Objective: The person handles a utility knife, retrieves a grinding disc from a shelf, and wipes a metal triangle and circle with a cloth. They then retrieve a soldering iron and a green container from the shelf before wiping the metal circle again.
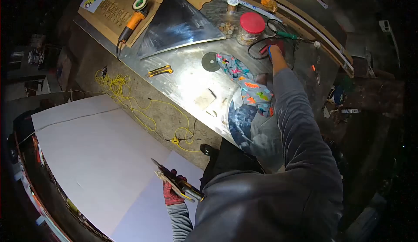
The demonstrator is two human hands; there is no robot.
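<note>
My left hand, in a red glove, is closed around a pointed dark-bladed tool with a black and yellow handle. A thin beige piece is held along with it. At the far side of the metal table, my right hand, also gloved, reaches down among black cable. Its fingers are mostly hidden, so I cannot tell what they grip. Close beside it are a green-handled tool and a clear jar with a red lid. Patterned cloth lies left of that forearm.
An orange angle grinder rests on brown board beside a dark triangular plate. A yellow utility knife and a black disc lie on the metal. Yellow cord tangles across the floor near a large white sheet.
</note>
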